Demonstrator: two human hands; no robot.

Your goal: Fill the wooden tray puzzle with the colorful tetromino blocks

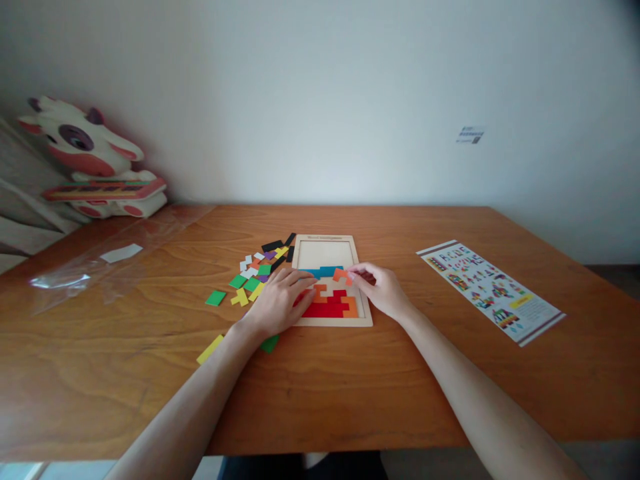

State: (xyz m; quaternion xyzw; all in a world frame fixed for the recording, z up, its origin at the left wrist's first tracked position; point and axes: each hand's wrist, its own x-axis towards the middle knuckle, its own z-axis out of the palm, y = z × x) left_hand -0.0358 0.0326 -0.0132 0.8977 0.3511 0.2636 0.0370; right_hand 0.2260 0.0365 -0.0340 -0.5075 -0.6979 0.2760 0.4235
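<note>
A wooden puzzle tray (pixel 326 252) with a pale raised rim lies in front of me. Between the fingertips of my right hand (pixel 383 288) is an orange puzzle piece (pixel 341 275), held over the tray's right half. My left hand (pixel 281 301) lies across the tray's left edge, thumb and fingers apart, and hides part of the pieces there. Inside the tray, red pieces (pixel 325 309) fill the lower part, with another orange piece (pixel 353 307) at the right. A blue piece (pixel 331 271) lies near the middle; its left end is partly behind my left fingers.
Loose pieces lie left of the tray, among them a green piece (pixel 216 298), a yellow piece (pixel 240 297) and a black piece (pixel 273 246). A printed pattern sheet (pixel 493 290) lies right. Clear plastic wrap (pixel 100 267) and a cow-shaped toy keyboard (pixel 105 163) stand left.
</note>
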